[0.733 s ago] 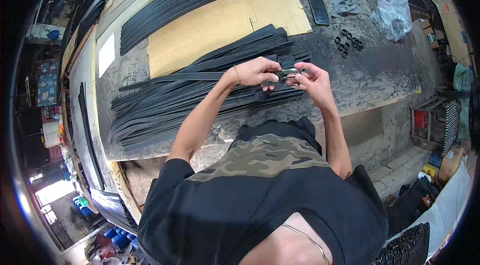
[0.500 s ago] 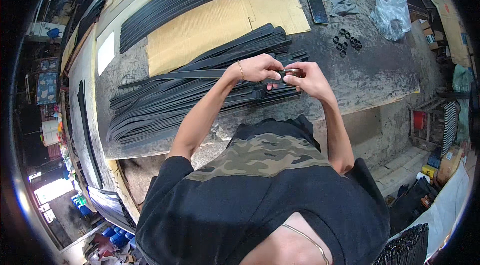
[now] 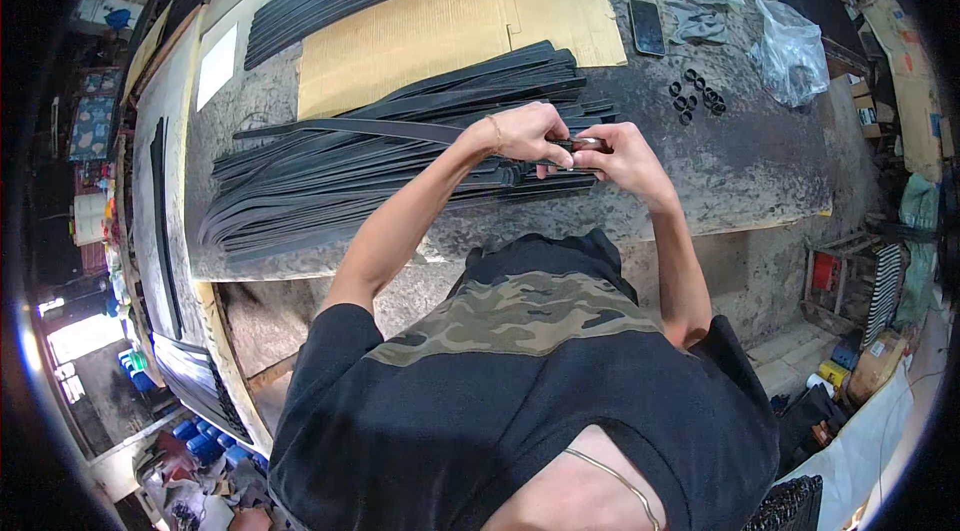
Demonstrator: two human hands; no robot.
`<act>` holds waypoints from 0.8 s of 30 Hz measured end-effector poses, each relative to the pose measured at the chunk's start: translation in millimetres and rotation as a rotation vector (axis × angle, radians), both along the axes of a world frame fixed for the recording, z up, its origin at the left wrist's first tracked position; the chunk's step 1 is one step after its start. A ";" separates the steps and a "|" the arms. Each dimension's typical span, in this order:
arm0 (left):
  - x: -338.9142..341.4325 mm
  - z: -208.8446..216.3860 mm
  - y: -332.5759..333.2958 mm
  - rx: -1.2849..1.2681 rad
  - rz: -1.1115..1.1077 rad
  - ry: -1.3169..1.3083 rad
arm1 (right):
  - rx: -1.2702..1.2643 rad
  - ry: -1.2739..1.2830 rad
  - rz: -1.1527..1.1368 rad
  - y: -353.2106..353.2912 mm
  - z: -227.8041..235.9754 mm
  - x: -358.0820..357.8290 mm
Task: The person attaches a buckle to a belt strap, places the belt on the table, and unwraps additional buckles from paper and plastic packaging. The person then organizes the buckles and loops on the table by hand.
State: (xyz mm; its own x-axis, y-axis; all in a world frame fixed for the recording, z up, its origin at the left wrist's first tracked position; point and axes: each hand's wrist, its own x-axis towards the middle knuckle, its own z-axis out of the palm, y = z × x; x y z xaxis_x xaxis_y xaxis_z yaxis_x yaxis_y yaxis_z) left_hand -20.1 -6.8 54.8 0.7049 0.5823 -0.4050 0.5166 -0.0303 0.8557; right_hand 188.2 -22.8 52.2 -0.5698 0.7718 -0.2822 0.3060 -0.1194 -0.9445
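Strap (image 3: 405, 129) runs over the black strap pile (image 3: 330, 186) on our table (image 3: 740, 171); we've got its end pinched in our left hand (image 3: 525, 134), right hand (image 3: 628, 163) gripping some shiny piece (image 3: 590, 145) there.

The heap of straps (image 3: 330, 176) and the small rings (image 3: 699, 84) are coloured in black. The cardboard sheet (image 3: 410, 36) is coloured in pale brown. The black shirt (image 3: 520, 401) is crossed by a camouflage band (image 3: 530, 311) of green and brown. The tabletop (image 3: 740, 161) is mottled in grey.
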 end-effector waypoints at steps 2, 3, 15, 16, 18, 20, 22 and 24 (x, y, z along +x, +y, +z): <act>2.5 2.5 -6.5 -0.054 0.013 -0.129 | -0.077 0.120 0.049 5.6 -8.4 9.5; 4.5 4.0 -8.5 -0.105 0.020 -0.256 | -0.152 0.242 0.091 8.5 -14.4 15.2; 18.2 -17.3 -0.9 0.132 0.136 0.020 | 0.122 -0.133 0.058 21.1 -18.7 21.2; 19.1 -16.7 1.1 0.184 0.122 0.088 | 0.094 -0.129 0.067 25.0 -22.0 21.4; 19.7 -17.3 4.4 0.232 0.122 0.161 | 0.066 -0.122 0.092 32.3 -27.9 21.8; 20.2 -20.0 5.0 0.413 0.091 0.283 | -0.006 -0.063 0.072 38.3 -33.7 24.2; 21.6 -22.6 2.5 0.453 0.095 0.287 | -0.040 -0.037 0.176 48.1 -38.7 27.7; 24.5 -24.9 0.6 0.491 0.097 0.292 | -0.076 -0.012 0.280 57.6 -40.5 26.7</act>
State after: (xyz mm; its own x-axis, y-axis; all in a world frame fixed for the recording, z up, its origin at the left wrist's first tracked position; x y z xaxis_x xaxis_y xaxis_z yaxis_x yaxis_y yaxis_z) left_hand 4.4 -6.1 29.9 0.5385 0.8074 -0.2410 0.7494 -0.3281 0.5751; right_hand 214.9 34.7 11.6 -0.7541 0.5612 -0.3412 0.3481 -0.0991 -0.9322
